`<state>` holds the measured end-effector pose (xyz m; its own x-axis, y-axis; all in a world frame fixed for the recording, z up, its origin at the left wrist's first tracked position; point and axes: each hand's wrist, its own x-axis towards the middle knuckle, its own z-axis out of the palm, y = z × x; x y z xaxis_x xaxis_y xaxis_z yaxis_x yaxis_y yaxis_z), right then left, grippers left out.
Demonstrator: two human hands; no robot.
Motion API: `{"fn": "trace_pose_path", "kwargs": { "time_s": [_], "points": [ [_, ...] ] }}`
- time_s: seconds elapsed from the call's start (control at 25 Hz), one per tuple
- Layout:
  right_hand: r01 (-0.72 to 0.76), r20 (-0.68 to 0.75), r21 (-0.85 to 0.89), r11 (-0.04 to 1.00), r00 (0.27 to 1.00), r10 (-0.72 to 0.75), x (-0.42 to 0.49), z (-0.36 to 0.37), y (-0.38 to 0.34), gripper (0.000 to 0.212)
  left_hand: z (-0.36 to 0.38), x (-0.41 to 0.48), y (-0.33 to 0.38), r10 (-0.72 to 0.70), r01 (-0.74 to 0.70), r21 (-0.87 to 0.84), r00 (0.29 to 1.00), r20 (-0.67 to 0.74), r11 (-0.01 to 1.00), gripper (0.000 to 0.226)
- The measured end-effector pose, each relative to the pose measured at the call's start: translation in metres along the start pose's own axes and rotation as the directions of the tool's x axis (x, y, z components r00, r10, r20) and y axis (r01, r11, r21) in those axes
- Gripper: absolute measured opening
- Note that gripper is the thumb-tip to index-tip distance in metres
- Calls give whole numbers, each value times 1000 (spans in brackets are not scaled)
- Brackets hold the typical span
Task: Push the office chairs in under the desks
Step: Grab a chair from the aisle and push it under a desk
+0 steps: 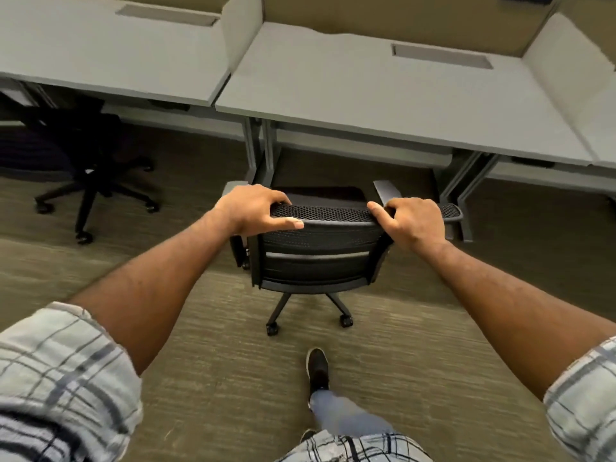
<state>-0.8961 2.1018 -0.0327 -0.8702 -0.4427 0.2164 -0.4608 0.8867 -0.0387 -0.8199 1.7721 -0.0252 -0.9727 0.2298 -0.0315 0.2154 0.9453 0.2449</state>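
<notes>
A black mesh-backed office chair (pixel 316 255) stands on the carpet in front of the middle grey desk (pixel 383 105), its back toward me. My left hand (pixel 256 208) grips the left end of the backrest's top edge. My right hand (pixel 411 221) grips the right end of that edge. The chair's seat and armrests reach just under the desk's front edge, while its wheeled base still shows on my side. A second black office chair (pixel 86 161) sits partly under the left desk (pixel 100 48).
Grey divider panels (pixel 240 28) separate the desks, and grey desk legs (pixel 260 148) stand left and right of the chair. My shoe (pixel 318 370) is on the carpet behind the chair. Another desk (pixel 600 128) adjoins at the right.
</notes>
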Motion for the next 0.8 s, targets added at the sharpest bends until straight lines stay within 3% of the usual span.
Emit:
{"fn": "trace_pose_path", "kwargs": {
  "time_s": [0.44, 0.8],
  "points": [
    [-98, -20, 27, 995, 995, 99, 162, 34, -31, 81, -37, 139, -141, -3, 4, 58, 1000, -23, 998, 96],
    [-209, 42, 17, 978, 977, 209, 252, 57, -34, 71, -59, 226, -203, 72, -72, 24, 997, -7, 997, 96]
  ]
}}
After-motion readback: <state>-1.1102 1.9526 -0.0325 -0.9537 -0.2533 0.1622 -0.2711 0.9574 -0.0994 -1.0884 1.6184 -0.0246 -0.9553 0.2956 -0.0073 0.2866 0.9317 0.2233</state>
